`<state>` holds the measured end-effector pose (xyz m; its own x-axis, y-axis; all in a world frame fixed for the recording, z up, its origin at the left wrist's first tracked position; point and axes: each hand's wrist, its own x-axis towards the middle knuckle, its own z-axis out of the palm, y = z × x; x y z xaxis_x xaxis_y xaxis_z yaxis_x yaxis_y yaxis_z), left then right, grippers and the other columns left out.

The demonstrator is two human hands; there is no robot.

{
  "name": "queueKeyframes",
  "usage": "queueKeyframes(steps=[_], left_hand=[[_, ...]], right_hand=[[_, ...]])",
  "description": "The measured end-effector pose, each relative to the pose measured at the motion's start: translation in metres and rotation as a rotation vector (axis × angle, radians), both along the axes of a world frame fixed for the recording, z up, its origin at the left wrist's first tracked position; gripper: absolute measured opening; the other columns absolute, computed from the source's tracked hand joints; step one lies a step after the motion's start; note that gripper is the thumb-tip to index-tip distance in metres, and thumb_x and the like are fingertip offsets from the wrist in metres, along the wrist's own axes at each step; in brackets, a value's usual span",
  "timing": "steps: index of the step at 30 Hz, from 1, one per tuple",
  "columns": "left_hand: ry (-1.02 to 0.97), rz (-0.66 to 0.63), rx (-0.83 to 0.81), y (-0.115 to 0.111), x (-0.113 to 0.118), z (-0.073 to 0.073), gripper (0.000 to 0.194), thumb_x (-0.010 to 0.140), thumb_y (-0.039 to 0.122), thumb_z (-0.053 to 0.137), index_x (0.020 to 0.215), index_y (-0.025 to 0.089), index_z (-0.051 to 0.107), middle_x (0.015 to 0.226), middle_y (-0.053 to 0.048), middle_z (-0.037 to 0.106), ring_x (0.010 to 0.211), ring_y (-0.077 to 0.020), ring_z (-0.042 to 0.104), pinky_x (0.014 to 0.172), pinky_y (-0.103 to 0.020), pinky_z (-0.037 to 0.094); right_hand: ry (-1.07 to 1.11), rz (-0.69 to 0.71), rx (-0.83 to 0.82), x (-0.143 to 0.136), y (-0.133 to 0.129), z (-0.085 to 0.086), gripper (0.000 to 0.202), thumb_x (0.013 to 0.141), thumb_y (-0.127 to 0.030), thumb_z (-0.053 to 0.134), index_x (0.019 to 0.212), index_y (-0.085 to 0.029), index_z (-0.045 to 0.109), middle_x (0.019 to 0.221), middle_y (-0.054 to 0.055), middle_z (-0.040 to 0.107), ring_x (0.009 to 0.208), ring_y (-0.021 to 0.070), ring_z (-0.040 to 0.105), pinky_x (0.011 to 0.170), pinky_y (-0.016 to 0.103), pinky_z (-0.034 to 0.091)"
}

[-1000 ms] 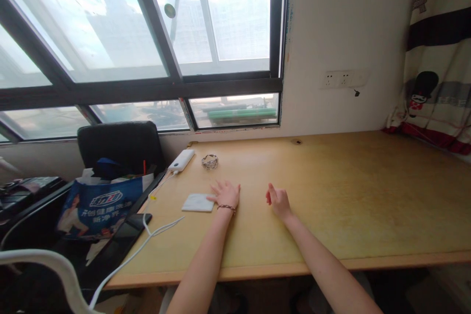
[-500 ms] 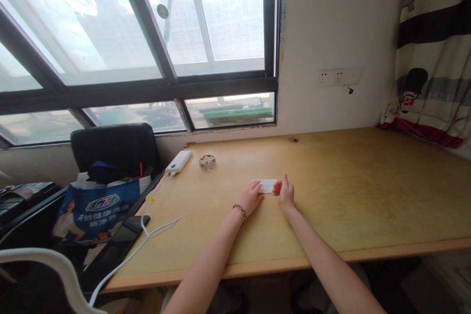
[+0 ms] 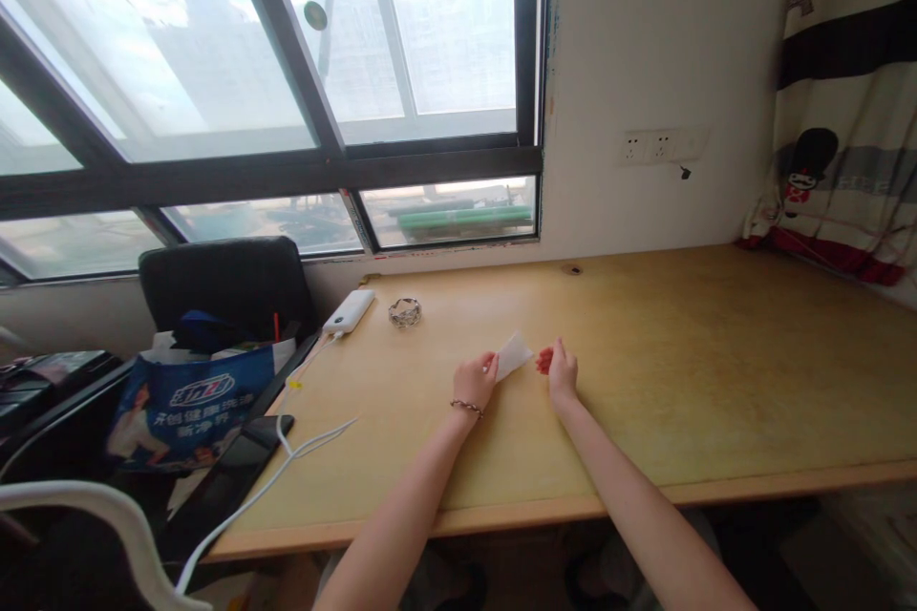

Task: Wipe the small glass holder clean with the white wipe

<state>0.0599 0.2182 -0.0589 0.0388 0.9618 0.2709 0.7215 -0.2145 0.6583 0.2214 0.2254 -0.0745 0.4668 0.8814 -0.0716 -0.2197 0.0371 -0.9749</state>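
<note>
A small white sheet (image 3: 514, 356), perhaps paper or tissue, is pinched at its left end by my left hand (image 3: 476, 382), which wears a dark beaded bracelet (image 3: 466, 408). The sheet tilts, with its right end pointing up and away. To its right, my right hand (image 3: 562, 370) stands on its edge above the table, palm facing left, fingers apart from the sheet and curled a little with nothing in them. Both hands are over the middle of the wooden table (image 3: 688, 353).
A silver ring-shaped bangle (image 3: 405, 312) and a white power bank (image 3: 351, 312) lie at the table's back left. A white cable (image 3: 315, 442) crosses the left edge. Beyond that edge are a blue bag (image 3: 193, 406) and a black chair (image 3: 223, 291).
My left hand has gone from resting flat on the sheet to pinching its left end, and the sheet has turned and tilted up. My right hand has moved slightly right, off the sheet.
</note>
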Motion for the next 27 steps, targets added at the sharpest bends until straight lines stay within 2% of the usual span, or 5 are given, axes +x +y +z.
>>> queueKeyframes(steps=[5,9,13,16,27], left_hand=[[-0.835,-0.009,-0.248,0.010,0.005,-0.008,0.028,0.065,0.040,0.060,0.074,0.014,0.064,0.070,-0.004,0.065,0.064,-0.0159,0.059,0.057,-0.025,0.045],[-1.203,-0.027,-0.391,0.012,0.007,-0.012,0.026,0.057,0.032,0.069,0.073,0.013,0.062,0.067,-0.003,0.064,0.062,-0.0141,0.059,0.059,-0.026,0.048],[-1.298,-0.065,-0.504,0.009,0.008,-0.012,0.027,0.054,0.024,0.073,0.073,0.011,0.059,0.065,-0.005,0.063,0.060,-0.0146,0.060,0.057,-0.026,0.049],[-1.308,-0.146,-0.533,0.006,0.009,-0.010,0.026,0.054,0.022,0.073,0.070,0.010,0.057,0.066,-0.006,0.063,0.061,-0.0155,0.061,0.059,-0.027,0.050],[-1.314,-0.200,-0.514,0.003,0.010,-0.009,0.023,0.057,0.024,0.072,0.066,0.011,0.056,0.069,-0.005,0.062,0.068,-0.0153,0.060,0.066,-0.029,0.050]], right_hand=[[-0.274,0.025,0.044,-0.005,0.003,-0.005,0.029,0.067,-0.044,0.053,0.075,-0.017,0.057,0.075,0.006,0.065,0.065,0.0162,0.060,0.055,0.024,0.046],[-0.332,0.162,0.105,-0.011,-0.003,0.000,0.029,0.069,-0.042,0.052,0.079,-0.016,0.059,0.078,0.006,0.064,0.070,0.0174,0.060,0.061,0.026,0.047],[-0.420,0.317,0.219,-0.017,-0.012,0.009,0.029,0.067,-0.040,0.057,0.083,-0.016,0.061,0.082,0.006,0.064,0.075,0.0175,0.060,0.065,0.027,0.048],[-0.517,0.363,0.306,-0.020,-0.018,0.013,0.027,0.065,-0.037,0.060,0.085,-0.018,0.062,0.085,0.004,0.063,0.077,0.0168,0.059,0.066,0.027,0.047],[-0.563,0.230,0.288,-0.015,-0.018,0.014,0.021,0.072,-0.034,0.052,0.072,-0.019,0.067,0.072,0.003,0.066,0.067,0.0173,0.059,0.061,0.026,0.045]])
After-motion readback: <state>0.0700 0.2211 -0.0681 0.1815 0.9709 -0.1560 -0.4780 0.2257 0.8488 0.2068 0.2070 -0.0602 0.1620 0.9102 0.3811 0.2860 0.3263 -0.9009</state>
